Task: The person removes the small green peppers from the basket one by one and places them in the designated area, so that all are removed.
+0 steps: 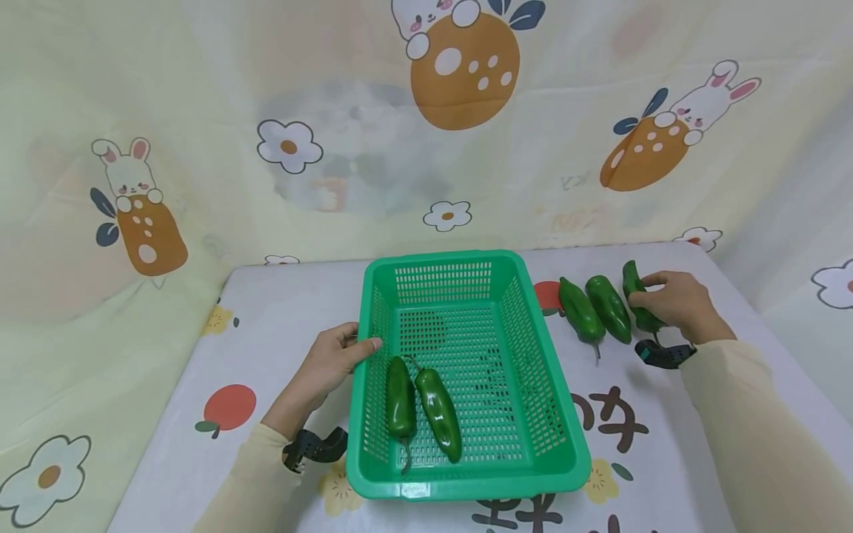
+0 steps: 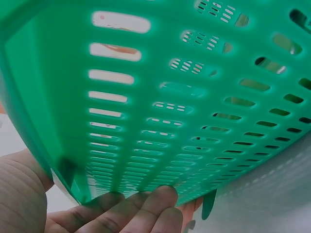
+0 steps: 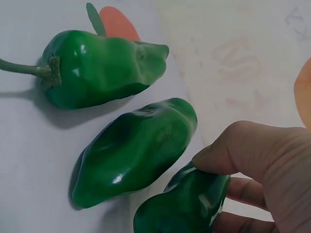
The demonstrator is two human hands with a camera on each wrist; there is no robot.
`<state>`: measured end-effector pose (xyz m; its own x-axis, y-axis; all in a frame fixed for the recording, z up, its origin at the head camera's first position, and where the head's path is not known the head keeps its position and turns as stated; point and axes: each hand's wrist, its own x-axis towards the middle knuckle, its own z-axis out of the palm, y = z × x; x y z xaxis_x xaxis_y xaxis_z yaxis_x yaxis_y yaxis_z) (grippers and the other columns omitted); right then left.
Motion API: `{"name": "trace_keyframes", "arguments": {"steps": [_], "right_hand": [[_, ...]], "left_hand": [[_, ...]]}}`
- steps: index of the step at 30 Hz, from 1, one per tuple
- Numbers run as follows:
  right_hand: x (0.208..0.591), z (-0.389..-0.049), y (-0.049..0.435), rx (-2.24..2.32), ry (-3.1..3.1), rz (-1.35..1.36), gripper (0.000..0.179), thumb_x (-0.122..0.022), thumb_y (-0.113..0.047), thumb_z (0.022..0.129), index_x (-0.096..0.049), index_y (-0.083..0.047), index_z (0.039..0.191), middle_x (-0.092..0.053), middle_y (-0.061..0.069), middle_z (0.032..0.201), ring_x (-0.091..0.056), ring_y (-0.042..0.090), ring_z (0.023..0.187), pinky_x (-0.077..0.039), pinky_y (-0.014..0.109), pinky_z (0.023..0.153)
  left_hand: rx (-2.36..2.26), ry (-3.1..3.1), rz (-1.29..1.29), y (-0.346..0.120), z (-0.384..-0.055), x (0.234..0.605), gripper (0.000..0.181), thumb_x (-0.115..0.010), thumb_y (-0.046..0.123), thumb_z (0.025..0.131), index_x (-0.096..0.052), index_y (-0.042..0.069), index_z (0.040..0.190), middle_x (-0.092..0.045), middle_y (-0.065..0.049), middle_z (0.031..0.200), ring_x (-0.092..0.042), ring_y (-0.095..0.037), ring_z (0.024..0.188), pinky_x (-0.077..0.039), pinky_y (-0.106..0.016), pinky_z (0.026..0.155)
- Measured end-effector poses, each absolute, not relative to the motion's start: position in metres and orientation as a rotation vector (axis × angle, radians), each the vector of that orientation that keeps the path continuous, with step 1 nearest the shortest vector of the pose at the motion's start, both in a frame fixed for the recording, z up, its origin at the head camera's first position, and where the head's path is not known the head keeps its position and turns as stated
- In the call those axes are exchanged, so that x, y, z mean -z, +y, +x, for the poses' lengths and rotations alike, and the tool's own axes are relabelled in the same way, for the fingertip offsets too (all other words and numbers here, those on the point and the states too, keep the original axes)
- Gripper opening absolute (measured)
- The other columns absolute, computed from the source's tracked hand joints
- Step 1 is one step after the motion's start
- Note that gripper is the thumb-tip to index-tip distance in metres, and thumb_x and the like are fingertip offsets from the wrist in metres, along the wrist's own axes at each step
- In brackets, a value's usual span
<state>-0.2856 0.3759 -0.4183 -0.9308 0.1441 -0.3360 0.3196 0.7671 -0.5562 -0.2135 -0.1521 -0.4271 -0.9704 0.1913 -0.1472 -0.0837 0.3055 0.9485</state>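
Observation:
A green plastic basket (image 1: 469,490) with slotted walls stands on the table. My left hand (image 1: 325,369) grips its left rim, thumb over the top and fingers against the outer wall, as the left wrist view shows up close. Inside, at the left, lie two glossy green peppers, one straight (image 1: 400,403) and one slanted (image 1: 440,418). To the right of the basket, my right hand (image 1: 683,305) pinches a green pepper (image 3: 182,206) between thumb and fingers. Beside it on the table lie a stemmed green pepper (image 3: 104,70) and another green pepper (image 3: 138,150), both untouched.
The table has a white cloth (image 1: 280,296) printed with fruit, flowers and dark lettering. A pale curtain (image 1: 360,163) with rabbit and flower prints hangs behind the table and along its sides. Each wrist wears a dark camera, such as the right wrist camera (image 1: 665,354).

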Motion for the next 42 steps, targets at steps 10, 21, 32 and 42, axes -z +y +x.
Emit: {"name": "trace_keyframes", "arguments": {"steps": [10,21,32,42], "right_hand": [[0.423,-0.29,0.379,0.87,2.681,0.339,0.072,-0.058,-0.036,0.091,-0.034,0.013,0.139,-0.042,0.037,0.121,-0.06,0.038,0.092,-0.057,0.041,0.07],[0.43,-0.293,0.38,0.887,2.689,0.339,0.069,-0.058,-0.032,0.091,-0.036,0.014,0.137,-0.044,0.037,0.12,-0.063,0.033,0.086,-0.058,0.038,0.068],[0.435,-0.297,0.384,0.838,2.687,0.362,0.07,-0.058,-0.034,0.092,-0.035,0.013,0.138,-0.045,0.036,0.121,-0.06,0.037,0.092,-0.055,0.036,0.066],[0.437,-0.296,0.384,0.811,2.689,0.378,0.07,-0.057,-0.035,0.093,-0.033,0.01,0.141,-0.039,0.036,0.125,-0.049,0.043,0.101,-0.05,0.051,0.075]], "left_hand": [[-1.722,2.338,0.094,-0.152,-0.213,0.426,0.042,-0.065,0.028,0.094,-0.058,0.002,0.127,-0.071,-0.016,0.102,-0.072,-0.024,0.08,-0.059,-0.036,0.074],[-1.719,2.341,0.086,-0.152,-0.214,0.426,0.042,-0.065,0.027,0.093,-0.058,0.002,0.127,-0.071,-0.016,0.101,-0.072,-0.024,0.08,-0.059,-0.036,0.074],[-1.737,2.323,0.099,-0.152,-0.214,0.426,0.043,-0.064,0.027,0.094,-0.057,0.0,0.127,-0.071,-0.017,0.102,-0.072,-0.026,0.08,-0.059,-0.038,0.073],[-1.724,2.336,0.109,-0.152,-0.214,0.427,0.043,-0.064,0.027,0.094,-0.057,0.0,0.127,-0.071,-0.017,0.102,-0.072,-0.025,0.081,-0.059,-0.036,0.073]]}}
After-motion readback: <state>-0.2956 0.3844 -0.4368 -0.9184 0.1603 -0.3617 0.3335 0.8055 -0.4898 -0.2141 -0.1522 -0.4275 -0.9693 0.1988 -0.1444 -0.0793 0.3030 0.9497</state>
